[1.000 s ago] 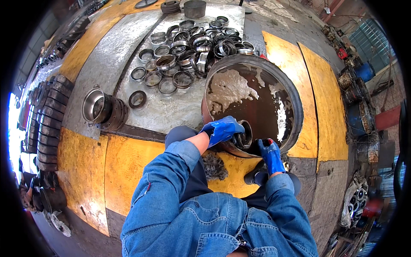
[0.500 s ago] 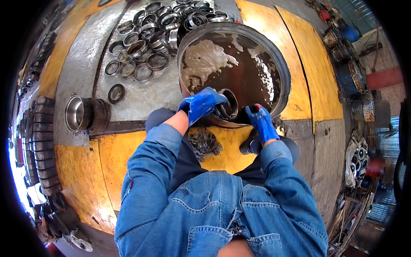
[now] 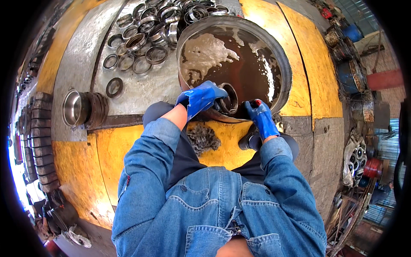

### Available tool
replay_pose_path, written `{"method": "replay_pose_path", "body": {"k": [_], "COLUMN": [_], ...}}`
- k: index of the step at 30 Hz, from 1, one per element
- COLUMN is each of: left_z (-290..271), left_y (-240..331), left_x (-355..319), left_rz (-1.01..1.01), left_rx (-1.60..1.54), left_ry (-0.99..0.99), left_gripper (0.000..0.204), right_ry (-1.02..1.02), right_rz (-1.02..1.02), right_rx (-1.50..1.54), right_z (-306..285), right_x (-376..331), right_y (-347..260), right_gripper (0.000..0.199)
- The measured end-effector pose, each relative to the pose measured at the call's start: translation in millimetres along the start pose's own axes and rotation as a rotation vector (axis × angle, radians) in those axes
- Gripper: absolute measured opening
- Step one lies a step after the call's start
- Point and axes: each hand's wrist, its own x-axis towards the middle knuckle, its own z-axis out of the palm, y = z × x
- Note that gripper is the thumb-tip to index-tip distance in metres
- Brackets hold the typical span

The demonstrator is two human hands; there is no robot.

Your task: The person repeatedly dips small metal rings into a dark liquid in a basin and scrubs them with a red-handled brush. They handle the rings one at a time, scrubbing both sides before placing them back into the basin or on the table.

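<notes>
My left hand (image 3: 202, 97), in a blue rubber glove, is closed around a dark metal ring (image 3: 234, 97). The ring is tilted on edge just inside the near rim of a large round tub (image 3: 286, 68) of brown, foam-streaked liquid. To the right, my right hand (image 3: 262, 118), gloved the same way, is over the near rim with its fingers curled. A small red spot shows at its fingertips. Whether that is part of the glove or something held, I cannot make out.
Many metal rings (image 3: 156, 55) are heaped behind and left of the tub. A steel pot (image 3: 73, 108) lies beside stacked brown rings (image 3: 97, 110) at left. A grey shaggy clump (image 3: 203, 138) sits between my legs. Dark blocks (image 3: 43, 141) are stacked far left; drums (image 3: 349, 77) line the right.
The ring in my left hand has shifted slightly and turned, its opening showing a little differently. My right hand has barely moved. The whole view has shifted slightly.
</notes>
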Motion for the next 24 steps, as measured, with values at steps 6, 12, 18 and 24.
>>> {"method": "replay_pose_path", "body": {"k": [6,12,18,24], "left_z": [-5,-1,-1,-3], "left_y": [-22,-9,-28,-8], "left_x": [1,-7,9,-8], "left_rz": [0.311,0.235,0.259,0.310], "left_rx": [0.295,0.217,0.121,0.185], "left_ry": [0.019,-0.017,0.001,0.041], "left_gripper": [0.029,0.027,0.047,0.044], "right_ry": [0.035,0.056,0.004,0.016], "right_rz": [-0.045,-0.033,-0.014,-0.008], "right_rx": [0.000,0.003,0.056,0.076], "right_z": [3,5,-1,4], "right_x": [2,2,0,2], "right_y": [-3,4,-7,3], "right_gripper": [0.036,0.034,0.033,0.034]}}
